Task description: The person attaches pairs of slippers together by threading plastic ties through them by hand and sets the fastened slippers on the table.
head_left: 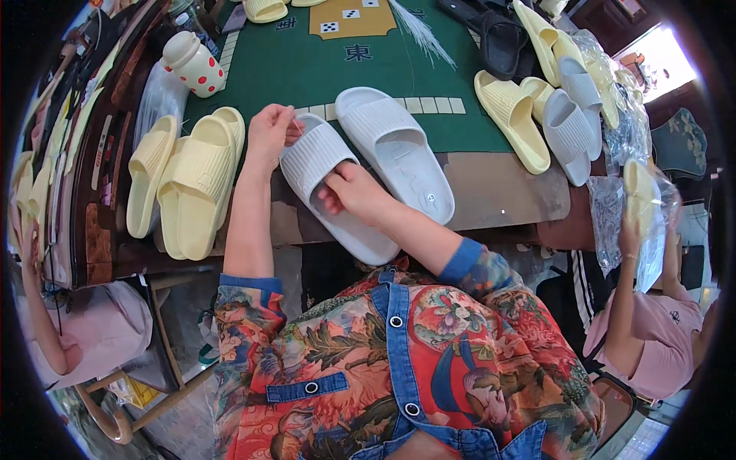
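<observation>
A pale grey slipper (pixel 314 157) lies tilted at the table's near edge, its heel towards me. At its toe end is my left hand (pixel 272 136), fingers curled together; whatever they pinch is too small to make out. My right hand (pixel 354 193) reaches into the slipper's foot opening, its fingers closed on the rear edge of the strap. Just right of it, a second grey slipper (pixel 402 149) rests flat with its insole showing. Two yellow slippers (pixel 201 176) are stacked left of my left forearm, beside another yellow slipper (pixel 149 172).
The table has a green mat (pixel 291 61) with a row of white tiles. A red-dotted white jar (pixel 195 65) stands at left. More yellow slippers (pixel 510 115), grey slippers (pixel 567 130) and black slippers (pixel 502 46) lie at right. A co-worker (pixel 644 322) there holds a bagged yellow slipper.
</observation>
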A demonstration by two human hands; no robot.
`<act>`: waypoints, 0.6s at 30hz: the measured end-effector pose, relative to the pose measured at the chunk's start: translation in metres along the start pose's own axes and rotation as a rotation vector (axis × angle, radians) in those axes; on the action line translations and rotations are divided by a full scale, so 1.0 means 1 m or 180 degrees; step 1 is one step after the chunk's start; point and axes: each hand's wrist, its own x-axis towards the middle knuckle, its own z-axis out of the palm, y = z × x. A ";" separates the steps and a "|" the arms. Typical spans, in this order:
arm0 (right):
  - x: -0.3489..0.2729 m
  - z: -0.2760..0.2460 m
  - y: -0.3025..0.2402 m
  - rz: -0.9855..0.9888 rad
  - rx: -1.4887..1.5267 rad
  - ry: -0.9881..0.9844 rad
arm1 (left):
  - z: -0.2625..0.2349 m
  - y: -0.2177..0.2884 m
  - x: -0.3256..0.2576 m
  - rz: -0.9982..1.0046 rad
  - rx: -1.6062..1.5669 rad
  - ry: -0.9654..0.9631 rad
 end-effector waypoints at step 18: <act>-0.115 -0.118 -0.027 -0.1203 0.1786 0.0372 | 0.068 0.030 0.012 0.1610 0.1827 0.0104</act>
